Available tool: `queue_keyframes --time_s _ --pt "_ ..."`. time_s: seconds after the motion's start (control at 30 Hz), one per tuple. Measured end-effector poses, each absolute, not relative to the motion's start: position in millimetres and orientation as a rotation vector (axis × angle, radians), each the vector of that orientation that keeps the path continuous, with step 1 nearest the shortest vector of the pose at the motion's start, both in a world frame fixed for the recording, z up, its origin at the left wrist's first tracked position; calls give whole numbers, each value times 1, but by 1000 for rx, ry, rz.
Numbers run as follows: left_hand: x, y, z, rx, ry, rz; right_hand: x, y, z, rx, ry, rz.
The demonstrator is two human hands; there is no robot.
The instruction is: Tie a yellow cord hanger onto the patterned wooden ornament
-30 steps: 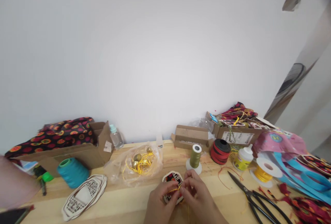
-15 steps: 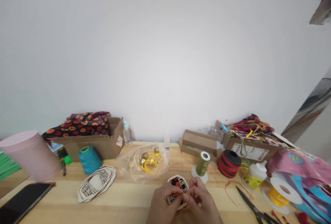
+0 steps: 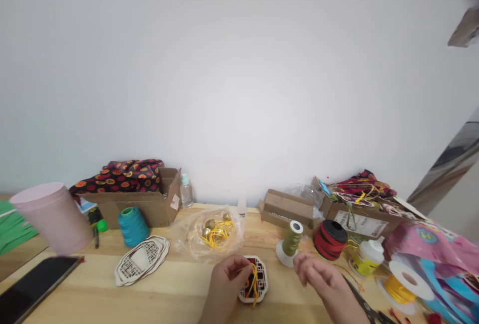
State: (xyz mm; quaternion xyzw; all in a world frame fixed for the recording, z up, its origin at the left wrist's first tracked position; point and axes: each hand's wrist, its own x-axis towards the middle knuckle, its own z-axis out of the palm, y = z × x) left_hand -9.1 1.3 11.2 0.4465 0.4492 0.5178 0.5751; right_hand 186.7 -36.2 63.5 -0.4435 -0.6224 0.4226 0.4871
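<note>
My left hand (image 3: 228, 281) is closed, with thumb and forefinger pinching a yellow cord (image 3: 255, 284). This cord lies in loose strands across a pale wooden lattice frame (image 3: 264, 276) backed with dark red patterned fabric. The frame rests flat on the table, just right of the left fingertips and partly covered by them. Off to the right, my right hand (image 3: 318, 276) is raised beside an olive thread spool (image 3: 292, 239), apart from the frame. Its fingers are loosely bent and a little blurred; nothing shows in them.
Behind the frame lies a plastic bag (image 3: 215, 234) of bells on yellow cords. Wooden lattice pieces (image 3: 142, 261) are stacked left, near a teal thread cone (image 3: 132, 227) and phone (image 3: 35, 284). Scissors (image 3: 368, 306), a red-black spool (image 3: 330, 240) and a yellow cord spool (image 3: 404, 284) lie right.
My right hand has left the frame and moved right towards the olive spool. My left hand stays at the frame, where the yellow cord now shows more plainly. The view has shifted slightly.
</note>
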Motion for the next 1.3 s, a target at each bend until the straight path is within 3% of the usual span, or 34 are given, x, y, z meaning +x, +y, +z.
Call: queue_keyframes --time_s 0.13,0.33,0.97,1.3 --pt "-9 1 12 1027 1033 1213 149 -27 49 -1356 -1627 775" --pt "-9 -2 15 1027 1016 1192 118 -17 20 -1464 -1614 671" --pt "-6 -3 21 1138 1068 975 122 -18 2 -1204 -1318 1094" --pt "-4 -2 19 1160 1146 920 127 -18 11 -1341 -1489 857"
